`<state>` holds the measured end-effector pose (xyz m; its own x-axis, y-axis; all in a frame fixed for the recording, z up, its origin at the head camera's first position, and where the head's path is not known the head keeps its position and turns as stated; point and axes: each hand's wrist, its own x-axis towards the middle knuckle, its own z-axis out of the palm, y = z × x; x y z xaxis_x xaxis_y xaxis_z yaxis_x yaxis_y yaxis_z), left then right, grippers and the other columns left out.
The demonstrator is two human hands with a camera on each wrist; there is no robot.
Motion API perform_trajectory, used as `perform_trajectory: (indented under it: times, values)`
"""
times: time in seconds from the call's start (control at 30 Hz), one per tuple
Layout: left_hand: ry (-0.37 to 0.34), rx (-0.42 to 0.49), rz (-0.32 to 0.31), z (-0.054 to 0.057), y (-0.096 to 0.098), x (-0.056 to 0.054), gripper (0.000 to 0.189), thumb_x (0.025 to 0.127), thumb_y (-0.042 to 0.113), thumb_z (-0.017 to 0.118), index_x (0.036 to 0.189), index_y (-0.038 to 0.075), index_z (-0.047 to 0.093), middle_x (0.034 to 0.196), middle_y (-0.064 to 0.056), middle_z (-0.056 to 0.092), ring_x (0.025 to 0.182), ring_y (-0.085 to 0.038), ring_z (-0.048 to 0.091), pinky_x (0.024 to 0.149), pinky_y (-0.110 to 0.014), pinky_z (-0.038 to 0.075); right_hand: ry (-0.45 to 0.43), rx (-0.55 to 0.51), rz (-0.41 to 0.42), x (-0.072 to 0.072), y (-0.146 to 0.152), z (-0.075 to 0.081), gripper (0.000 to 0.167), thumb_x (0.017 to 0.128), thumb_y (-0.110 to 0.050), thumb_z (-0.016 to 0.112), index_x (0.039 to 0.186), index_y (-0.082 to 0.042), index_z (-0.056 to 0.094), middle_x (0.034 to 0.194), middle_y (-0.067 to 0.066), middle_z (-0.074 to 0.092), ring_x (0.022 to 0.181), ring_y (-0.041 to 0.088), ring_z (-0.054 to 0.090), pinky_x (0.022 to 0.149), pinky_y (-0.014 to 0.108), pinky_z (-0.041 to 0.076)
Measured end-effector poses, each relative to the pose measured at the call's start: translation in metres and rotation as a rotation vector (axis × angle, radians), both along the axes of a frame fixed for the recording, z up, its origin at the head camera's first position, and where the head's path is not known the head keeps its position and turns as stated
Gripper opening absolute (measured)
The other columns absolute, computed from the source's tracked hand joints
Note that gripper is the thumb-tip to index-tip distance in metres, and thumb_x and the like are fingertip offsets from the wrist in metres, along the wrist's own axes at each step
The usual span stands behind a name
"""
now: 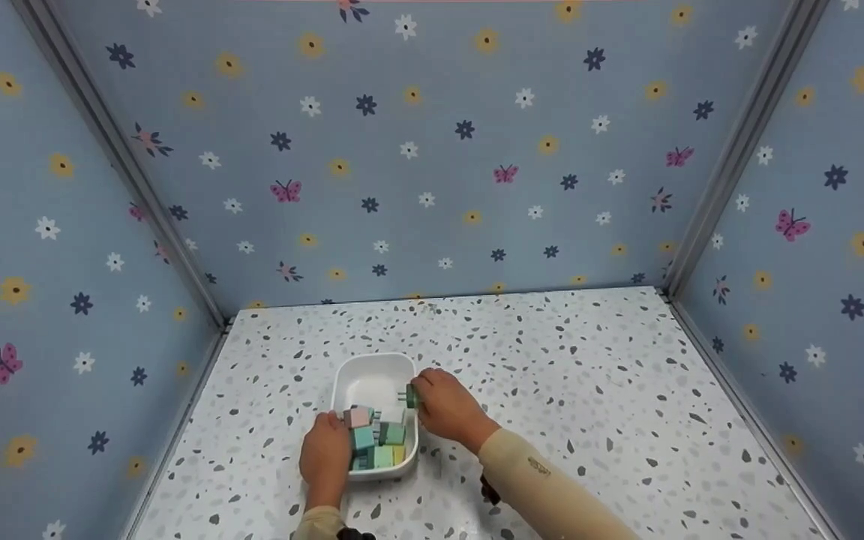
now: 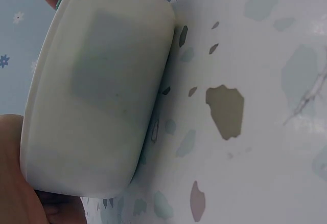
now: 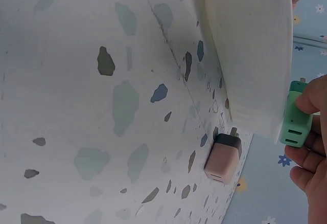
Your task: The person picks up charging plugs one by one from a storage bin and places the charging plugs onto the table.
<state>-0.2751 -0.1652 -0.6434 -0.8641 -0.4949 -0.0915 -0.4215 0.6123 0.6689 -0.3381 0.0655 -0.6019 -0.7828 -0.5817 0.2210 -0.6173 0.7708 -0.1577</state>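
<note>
A white plastic bin [image 1: 372, 367] stands on the speckled tabletop, with several small wall chargers in pink, teal, green and yellow heaped in its near part. My left hand [image 1: 325, 456] grips the bin's left side, its fingers at the rim beside a pink-topped charger [image 1: 358, 417]. Over the bin's right rim, my right hand [image 1: 443, 405] pinches a green charger [image 3: 296, 116] between thumb and fingers. The charger's metal prongs point left, over the inside of the bin. In the left wrist view, the bin's wall hides most of what lies inside.
A pink charger with a dark end [image 3: 224, 157] lies on the tabletop [image 1: 589, 390] beside the bin; the head view does not show it. Blue flowered panels [image 1: 432, 150] with grey corner strips stand at the back and both sides.
</note>
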Motion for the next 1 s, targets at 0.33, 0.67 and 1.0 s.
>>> perform_trajectory:
  times: [0.33,0.67,1.0]
  values:
    - [0.017,-0.001,-0.005,0.0,-0.001,0.003,0.05,0.112,0.037,0.031,0.126,0.0,0.061,0.119,-0.027,0.069,0.106,-0.046,0.067,0.08,-0.055,0.049,-0.041,-0.005,-0.027,-0.002,0.01,0.001,0.036,0.097,-0.019,0.061,0.132,-0.012,0.062,0.12,0.001,0.063,0.108,0.015,0.06,0.101,0.035,0.05]
    - [-0.014,0.007,-0.007,0.001,-0.001,0.001,0.051,0.112,0.037,0.029,0.129,-0.001,0.058,0.123,-0.027,0.068,0.111,-0.046,0.065,0.084,-0.055,0.049,0.0,-0.056,-0.014,-0.003,0.017,-0.006,0.035,0.094,-0.017,0.063,0.129,-0.01,0.064,0.115,0.002,0.063,0.103,0.015,0.06,0.095,0.035,0.052]
    - [-0.03,0.024,0.01,0.002,0.0,-0.001,0.052,0.112,0.038,0.028,0.13,0.0,0.059,0.127,-0.027,0.066,0.116,-0.046,0.063,0.088,-0.057,0.048,0.022,-0.037,-0.034,-0.005,0.025,-0.017,0.037,0.094,-0.018,0.062,0.13,-0.01,0.063,0.116,0.002,0.063,0.104,0.016,0.06,0.096,0.035,0.052]
